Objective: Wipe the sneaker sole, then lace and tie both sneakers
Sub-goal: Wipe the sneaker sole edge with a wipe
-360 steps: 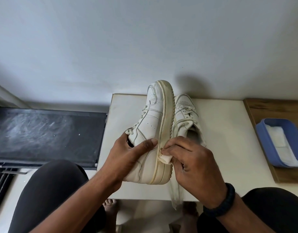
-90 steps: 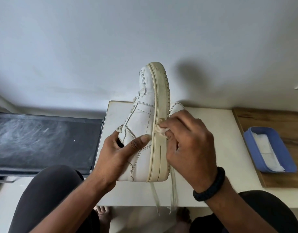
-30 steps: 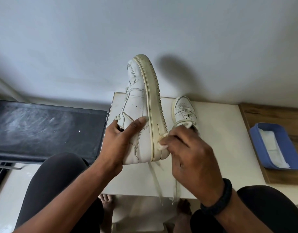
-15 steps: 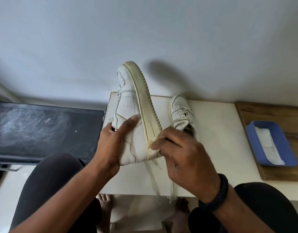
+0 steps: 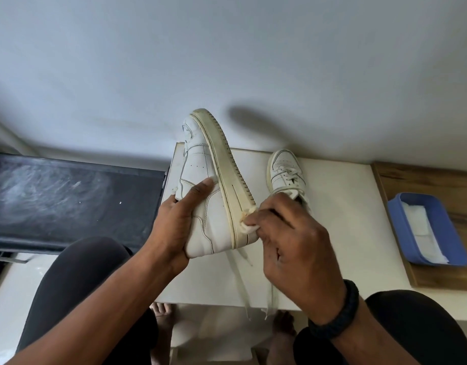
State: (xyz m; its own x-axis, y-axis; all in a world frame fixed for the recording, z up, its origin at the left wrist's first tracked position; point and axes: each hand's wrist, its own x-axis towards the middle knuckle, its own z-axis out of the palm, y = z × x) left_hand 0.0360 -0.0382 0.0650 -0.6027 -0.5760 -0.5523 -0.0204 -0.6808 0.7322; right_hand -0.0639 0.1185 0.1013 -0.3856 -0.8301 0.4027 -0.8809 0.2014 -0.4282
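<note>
My left hand [image 5: 174, 227] grips a white sneaker [image 5: 200, 180] by its heel and side, holding it on edge above the white table [image 5: 345, 233], toe pointing away and tilted left. Its yellowed sole edge [image 5: 227, 175] faces right. My right hand [image 5: 293, 238] pinches a small white wipe [image 5: 249, 226] and presses it against the sole edge near the heel. The second white sneaker [image 5: 285, 172] stands on the table behind my right hand, partly hidden by it. Loose laces [image 5: 240, 280] hang over the table's front edge.
A blue tray [image 5: 443, 233] holding white wipes sits on a wooden board [image 5: 464, 180] at the right. A black surface [image 5: 69, 196] lies to the left of the table. A white wall rises behind. My knees and bare feet are below.
The sneaker's toe has swung further left over the last second. My right hand with the wipe has slid down the sole edge toward the heel.
</note>
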